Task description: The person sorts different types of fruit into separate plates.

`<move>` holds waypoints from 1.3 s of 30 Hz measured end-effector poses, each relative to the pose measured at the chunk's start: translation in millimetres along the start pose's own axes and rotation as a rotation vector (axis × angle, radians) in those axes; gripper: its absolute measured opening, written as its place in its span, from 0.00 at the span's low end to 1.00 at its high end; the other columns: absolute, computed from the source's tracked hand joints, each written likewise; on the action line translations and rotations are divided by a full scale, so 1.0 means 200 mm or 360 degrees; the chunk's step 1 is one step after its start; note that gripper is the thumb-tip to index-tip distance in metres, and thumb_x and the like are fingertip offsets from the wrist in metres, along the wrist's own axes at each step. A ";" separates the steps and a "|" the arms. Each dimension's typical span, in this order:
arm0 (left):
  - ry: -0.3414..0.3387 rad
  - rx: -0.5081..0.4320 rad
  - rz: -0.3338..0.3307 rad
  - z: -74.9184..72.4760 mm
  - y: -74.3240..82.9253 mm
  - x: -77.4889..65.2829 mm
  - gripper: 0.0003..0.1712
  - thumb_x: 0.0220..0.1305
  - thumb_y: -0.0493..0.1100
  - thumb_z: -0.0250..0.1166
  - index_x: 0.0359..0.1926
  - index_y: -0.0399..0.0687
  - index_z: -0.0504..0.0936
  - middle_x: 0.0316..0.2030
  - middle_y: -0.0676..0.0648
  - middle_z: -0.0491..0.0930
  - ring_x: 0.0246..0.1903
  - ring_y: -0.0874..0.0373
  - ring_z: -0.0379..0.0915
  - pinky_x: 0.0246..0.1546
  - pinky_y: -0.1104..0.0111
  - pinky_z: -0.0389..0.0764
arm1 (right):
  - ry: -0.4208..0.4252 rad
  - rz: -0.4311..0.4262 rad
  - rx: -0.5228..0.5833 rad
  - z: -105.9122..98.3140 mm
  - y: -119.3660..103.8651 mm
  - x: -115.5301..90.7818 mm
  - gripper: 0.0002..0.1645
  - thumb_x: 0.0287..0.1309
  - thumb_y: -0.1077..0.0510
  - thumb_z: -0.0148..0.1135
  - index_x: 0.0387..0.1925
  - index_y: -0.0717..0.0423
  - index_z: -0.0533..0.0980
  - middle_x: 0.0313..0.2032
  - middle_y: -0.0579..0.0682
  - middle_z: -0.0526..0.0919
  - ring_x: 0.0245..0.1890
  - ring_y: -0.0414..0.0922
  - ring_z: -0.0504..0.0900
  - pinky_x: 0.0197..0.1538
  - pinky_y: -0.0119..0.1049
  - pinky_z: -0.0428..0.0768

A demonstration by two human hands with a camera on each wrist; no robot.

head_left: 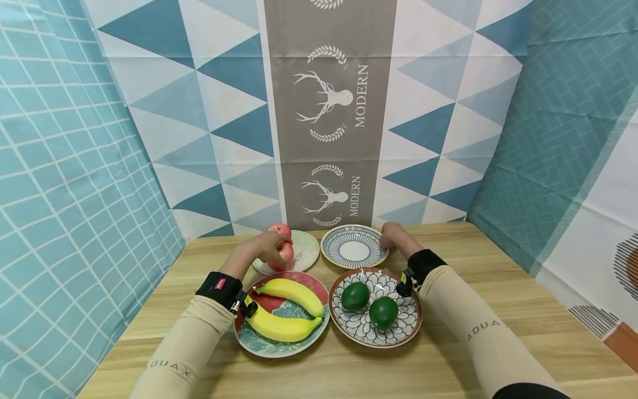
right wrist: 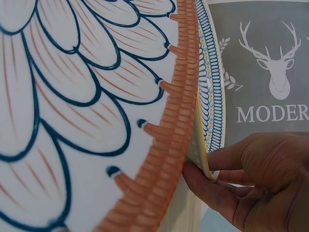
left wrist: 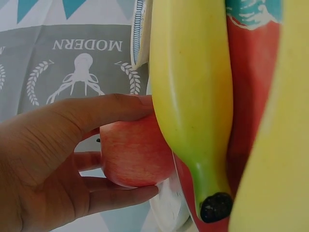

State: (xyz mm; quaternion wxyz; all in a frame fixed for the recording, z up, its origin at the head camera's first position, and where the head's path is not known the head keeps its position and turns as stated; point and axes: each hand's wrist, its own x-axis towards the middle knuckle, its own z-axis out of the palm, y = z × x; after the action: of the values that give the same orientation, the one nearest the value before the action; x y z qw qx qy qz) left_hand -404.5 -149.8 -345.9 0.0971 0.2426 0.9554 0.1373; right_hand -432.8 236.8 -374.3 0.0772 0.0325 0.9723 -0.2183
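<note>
My left hand point(head_left: 268, 247) grips a red apple point(left wrist: 137, 152) between thumb and fingers at the pale green plate point(head_left: 306, 249). In the head view, one apple point(head_left: 280, 229) shows behind the fingers and another apple point(head_left: 286, 255) in front; I cannot tell which is gripped. My right hand point(head_left: 395, 237) pinches the right rim of the blue-and-white striped plate point(head_left: 355, 252), thumb and fingers on either side of the edge in the right wrist view. Nearest me, bananas point(head_left: 284, 327) lie on a red-and-teal plate point(head_left: 286, 352), left of a brown-rimmed petal-patterned plate point(head_left: 381, 345).
Two dark green avocado-like fruits point(head_left: 384, 312) sit on the petal-patterned plate. All the plates stand close together on a wooden table point(head_left: 359, 377). Patterned cloth point(head_left: 329, 111) hangs behind the table, with tile-print cloth point(head_left: 65, 183) along the left.
</note>
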 end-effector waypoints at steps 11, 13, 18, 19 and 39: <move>0.0054 0.0096 0.0171 -0.03 0.08 0.02 0.43 0.50 0.47 0.81 0.68 0.45 0.79 0.60 0.39 0.78 0.50 0.47 0.75 0.47 0.57 0.83 | -0.0033 0.0056 0.0067 0.00 0.01 0.03 0.21 0.62 0.69 0.67 0.55 0.72 0.75 0.44 0.63 0.78 0.31 0.50 0.84 0.30 0.37 0.84; 0.0071 0.0103 0.0191 -0.04 0.11 0.04 0.42 0.49 0.47 0.81 0.67 0.44 0.80 0.59 0.39 0.79 0.50 0.47 0.75 0.46 0.57 0.82 | -0.0026 0.0047 0.0073 0.00 0.01 0.03 0.20 0.62 0.69 0.68 0.54 0.71 0.75 0.44 0.64 0.78 0.31 0.50 0.84 0.30 0.37 0.84; 0.0107 0.0089 0.0234 -0.09 0.19 0.07 0.42 0.48 0.47 0.82 0.67 0.46 0.80 0.57 0.41 0.80 0.50 0.47 0.75 0.49 0.56 0.81 | 0.0000 0.0051 0.0088 0.00 0.00 0.01 0.21 0.62 0.69 0.68 0.55 0.72 0.75 0.46 0.64 0.78 0.31 0.49 0.84 0.31 0.37 0.85; 0.0119 0.0088 0.0258 -0.10 0.20 0.07 0.41 0.48 0.47 0.82 0.65 0.46 0.81 0.55 0.42 0.81 0.50 0.48 0.75 0.50 0.56 0.80 | 0.0005 0.0063 0.0099 0.00 -0.01 0.01 0.21 0.62 0.70 0.68 0.56 0.72 0.75 0.46 0.65 0.78 0.31 0.49 0.84 0.31 0.37 0.85; 0.0130 0.0198 0.0468 -0.11 0.52 0.31 0.40 0.50 0.47 0.79 0.66 0.49 0.80 0.57 0.44 0.80 0.54 0.50 0.74 0.52 0.60 0.77 | -0.0055 0.0021 0.0146 -0.02 0.02 -0.01 0.26 0.62 0.70 0.68 0.60 0.72 0.70 0.51 0.68 0.76 0.30 0.49 0.84 0.31 0.37 0.86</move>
State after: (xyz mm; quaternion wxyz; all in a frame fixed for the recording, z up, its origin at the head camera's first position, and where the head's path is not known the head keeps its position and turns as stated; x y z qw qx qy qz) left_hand -418.2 -36.4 -300.5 0.0217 0.3795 0.9194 0.1005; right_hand -431.6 241.5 -371.6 0.0939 0.0387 0.9595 -0.2627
